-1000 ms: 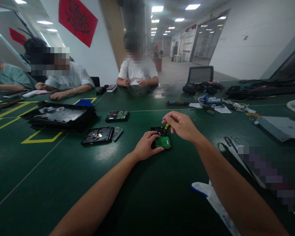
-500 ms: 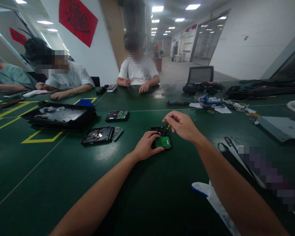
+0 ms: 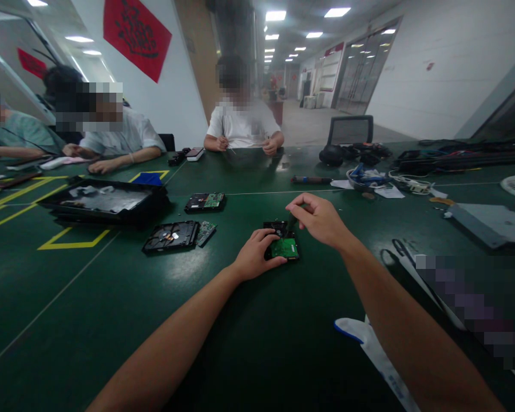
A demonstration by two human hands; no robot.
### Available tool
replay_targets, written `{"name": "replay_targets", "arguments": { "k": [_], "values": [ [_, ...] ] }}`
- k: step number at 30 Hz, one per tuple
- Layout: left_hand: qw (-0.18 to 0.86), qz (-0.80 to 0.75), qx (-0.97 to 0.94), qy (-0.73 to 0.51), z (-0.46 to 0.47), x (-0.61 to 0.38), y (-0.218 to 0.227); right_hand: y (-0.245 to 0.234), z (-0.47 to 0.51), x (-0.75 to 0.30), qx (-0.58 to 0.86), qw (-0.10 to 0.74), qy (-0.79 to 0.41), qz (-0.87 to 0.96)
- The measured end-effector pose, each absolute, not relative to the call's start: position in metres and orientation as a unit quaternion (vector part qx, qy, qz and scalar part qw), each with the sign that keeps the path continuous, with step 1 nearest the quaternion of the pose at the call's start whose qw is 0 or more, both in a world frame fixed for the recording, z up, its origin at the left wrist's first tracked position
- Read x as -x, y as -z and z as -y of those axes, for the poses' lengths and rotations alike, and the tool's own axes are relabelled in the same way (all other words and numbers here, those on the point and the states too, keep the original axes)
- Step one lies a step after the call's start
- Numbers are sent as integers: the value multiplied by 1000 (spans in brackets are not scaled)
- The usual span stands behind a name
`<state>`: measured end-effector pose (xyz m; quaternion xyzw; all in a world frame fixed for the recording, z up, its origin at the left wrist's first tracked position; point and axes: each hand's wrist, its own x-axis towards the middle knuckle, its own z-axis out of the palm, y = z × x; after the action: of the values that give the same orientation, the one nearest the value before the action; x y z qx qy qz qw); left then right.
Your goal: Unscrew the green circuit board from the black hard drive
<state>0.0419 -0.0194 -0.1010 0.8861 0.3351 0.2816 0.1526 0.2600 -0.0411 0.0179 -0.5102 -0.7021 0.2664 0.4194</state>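
A hard drive (image 3: 285, 248) with a green circuit board facing up lies on the dark green table in front of me. My left hand (image 3: 257, 254) grips its left side, fingers over the far part and thumb along the near edge. Above the drive's far right part, my right hand (image 3: 315, 217) is closed round the handle of a screwdriver (image 3: 291, 223). The screwdriver points down at the drive; its tip is too small to make out. To the left lie a second hard drive (image 3: 171, 236), a loose circuit board (image 3: 206, 233) and another hard drive (image 3: 205, 202).
A black tray (image 3: 107, 200) stands at the left. A pen-shaped tool (image 3: 311, 179), a bowl of blue items (image 3: 368, 176) and a grey metal case (image 3: 491, 223) are on the right. A white glove (image 3: 375, 355) lies under my right forearm. Several people sit across the table.
The screwdriver has turned in my right hand: its yellow part showed before and its dark side shows now. My left hand and the drive have not moved. The person opposite has raised a hand.
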Motion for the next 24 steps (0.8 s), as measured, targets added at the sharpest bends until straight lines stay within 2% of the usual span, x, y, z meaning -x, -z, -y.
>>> {"name": "replay_targets", "arguments": {
  "k": [6, 13, 24],
  "values": [
    [149, -330, -888, -283, 18, -41, 103, -19, 43, -256, 470, 423, -332, 700],
    [149, -332, -890, -276, 19, -41, 102, -18, 42, -260, 499, 410, -257, 719],
    [151, -333, -886, -285, 19, -42, 103, -20, 44, -258, 480, 406, -301, 717]
  ]
}}
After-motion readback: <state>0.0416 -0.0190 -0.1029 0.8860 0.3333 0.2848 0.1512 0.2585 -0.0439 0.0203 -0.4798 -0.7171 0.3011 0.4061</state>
